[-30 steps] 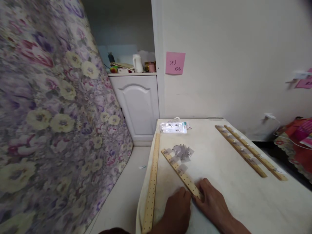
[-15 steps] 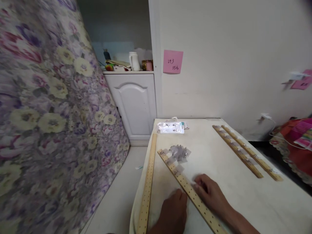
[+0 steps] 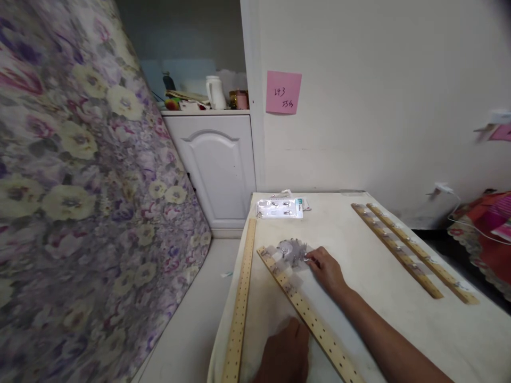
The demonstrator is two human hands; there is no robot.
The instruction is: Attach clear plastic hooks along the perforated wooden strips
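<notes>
A perforated wooden strip (image 3: 315, 324) lies slantwise across the table, with clear square pads and small metal hooks along its far end. Just right of that end is a pile of clear adhesive hooks (image 3: 293, 250). My right hand (image 3: 328, 270) reaches to the pile's right edge, thumb and index finger pinched on a small metal hook (image 3: 307, 256). Close against the strip's left edge is my left hand (image 3: 285, 351), fingers curled in; what they hold, if anything, is hidden. A second perforated strip (image 3: 241, 298), bare of hooks, runs along the table's left edge.
Two wooden strips bearing hooks (image 3: 395, 247) lie at the right side of the table. Clear packaging with hooks (image 3: 279, 208) rests at the far left corner. Beyond are a white cabinet (image 3: 213, 165), the wall with a pink note (image 3: 283, 92), and a floral curtain (image 3: 96, 213).
My right hand has moved away from the slanted strip, forward to the pile, and pinches there. My left hand has stayed beside the strip. The view has shifted slightly.
</notes>
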